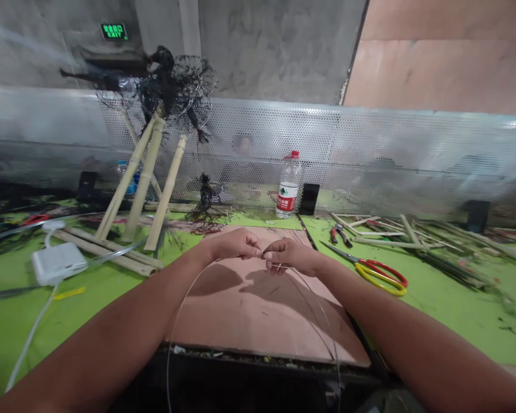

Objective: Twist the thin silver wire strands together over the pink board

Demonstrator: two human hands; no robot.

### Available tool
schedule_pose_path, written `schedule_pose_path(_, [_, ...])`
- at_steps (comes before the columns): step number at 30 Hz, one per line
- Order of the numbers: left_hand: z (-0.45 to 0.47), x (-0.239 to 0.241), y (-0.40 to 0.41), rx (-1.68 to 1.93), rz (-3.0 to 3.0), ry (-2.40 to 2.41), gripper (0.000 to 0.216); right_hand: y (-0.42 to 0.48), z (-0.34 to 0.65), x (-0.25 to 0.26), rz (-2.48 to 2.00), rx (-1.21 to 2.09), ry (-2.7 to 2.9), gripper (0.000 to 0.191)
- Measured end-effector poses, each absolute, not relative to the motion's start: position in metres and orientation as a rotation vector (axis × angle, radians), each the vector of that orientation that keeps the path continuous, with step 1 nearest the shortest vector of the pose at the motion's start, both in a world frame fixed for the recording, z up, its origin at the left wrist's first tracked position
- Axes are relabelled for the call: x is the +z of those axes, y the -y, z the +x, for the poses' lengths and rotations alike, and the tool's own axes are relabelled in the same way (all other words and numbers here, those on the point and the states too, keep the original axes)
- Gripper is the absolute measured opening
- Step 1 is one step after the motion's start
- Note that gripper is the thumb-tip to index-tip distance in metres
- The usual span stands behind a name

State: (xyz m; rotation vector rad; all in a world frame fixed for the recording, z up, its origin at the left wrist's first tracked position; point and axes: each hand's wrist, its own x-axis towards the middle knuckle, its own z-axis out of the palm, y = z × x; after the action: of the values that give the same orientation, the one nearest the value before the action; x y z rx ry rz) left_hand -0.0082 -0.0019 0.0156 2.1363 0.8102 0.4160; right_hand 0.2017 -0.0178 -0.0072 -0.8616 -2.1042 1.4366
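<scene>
Fingertips of the left hand (244,245) and right hand (289,255), pinched together and nearly meeting, grip a thin wire (178,312) above a pinkish board (258,330); it bows down either side (its ends are hard to trace), with scissors (360,266) rightward, bamboo poles (144,180) leftward and a bottle (288,192) behind

Left hand (241,244) and right hand (292,255) bare — forearms (144,312) likewise bare
</scene>
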Motion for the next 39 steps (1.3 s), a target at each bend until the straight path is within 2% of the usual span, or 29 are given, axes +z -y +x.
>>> schedule_pose_path(12, [-0.008, 0.013, 0.0, 0.393, 2.155, -0.821, 0.024, 0.019, 0.191, -0.014, -1.019, 0.911, 2.186, 0.016])
schedule_pose_path(22, [-0.005, 0.009, 0.001, 0.461, 2.018, -0.779, 0.015, 0.019, 0.186, -0.018, -1.016, -0.093, 2.324, 0.013])
schedule_pose_path(25, [-0.005, 0.008, 0.001, 0.473, 2.019, -0.83, 0.015, 0.021, 0.184, -0.016, -1.032, -0.221, 2.319, 0.011])
schedule_pose_path(28, [-0.005, 0.007, -0.001, 0.438, 2.029, -0.846, 0.017, 0.024, 0.183, -0.015, -0.999, 0.005, 2.286, 0.009])
schedule_pose_path(31, [-0.004, 0.006, -0.002, 0.405, 2.04, -0.811, 0.02, 0.023, 0.186, -0.014, -1.035, 0.611, 2.301, 0.006])
schedule_pose_path(34, [-0.005, 0.009, -0.001, 0.392, 2.037, -0.789, 0.023, 0.02, 0.192, -0.012, -0.964, 1.259, 2.222, 0.019])
schedule_pose_path(37, [-0.005, 0.013, 0.002, 0.426, 2.023, -0.728, 0.023, 0.018, 0.199, -0.009, -0.851, 1.583, 2.018, 0.032])
schedule_pose_path(39, [-0.006, 0.015, 0.004, 0.42, 2.023, -0.685, 0.023, 0.018, 0.202, -0.008, -0.795, 1.726, 1.937, 0.033])
